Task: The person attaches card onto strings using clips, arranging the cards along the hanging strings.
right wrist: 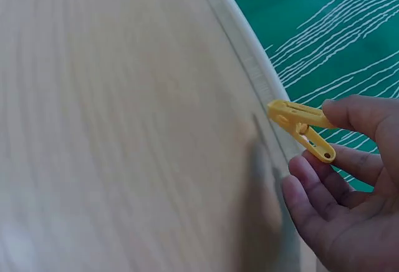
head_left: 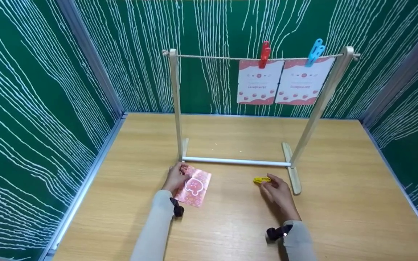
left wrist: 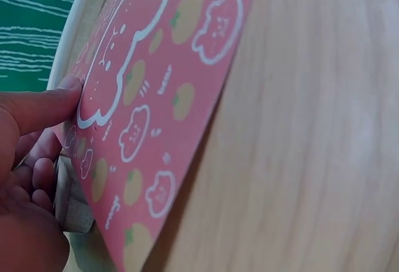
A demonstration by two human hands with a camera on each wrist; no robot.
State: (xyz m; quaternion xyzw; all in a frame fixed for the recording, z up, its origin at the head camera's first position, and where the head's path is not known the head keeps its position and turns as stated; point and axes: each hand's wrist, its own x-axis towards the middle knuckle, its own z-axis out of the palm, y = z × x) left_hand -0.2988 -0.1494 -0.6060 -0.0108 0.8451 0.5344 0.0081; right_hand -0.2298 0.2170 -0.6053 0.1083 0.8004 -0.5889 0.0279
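My left hand [head_left: 176, 178] pinches the left edge of a pink card [head_left: 198, 186] with a white-outlined bear face. In the left wrist view the thumb lies on the printed face of the card [left wrist: 140, 97], which tilts up off the wood. Over at the right, my right hand [head_left: 278, 192] holds a yellow clothespin [head_left: 261, 179] between thumb and fingers. The right wrist view shows the clothespin [right wrist: 302, 128] gripped at its handle ends. Two white-and-pink cards hang from a string: one card [head_left: 259, 81] under a red clothespin [head_left: 265, 54], the other [head_left: 303, 81] under a blue clothespin [head_left: 315, 53].
A wooden stand carries the string [head_left: 212, 57] between a left post [head_left: 176, 105] and a right post [head_left: 319, 108]. A white bar [head_left: 234, 161] joins the posts low down. Green walls with white streaks enclose the wooden table [head_left: 230, 224] at the back and sides.
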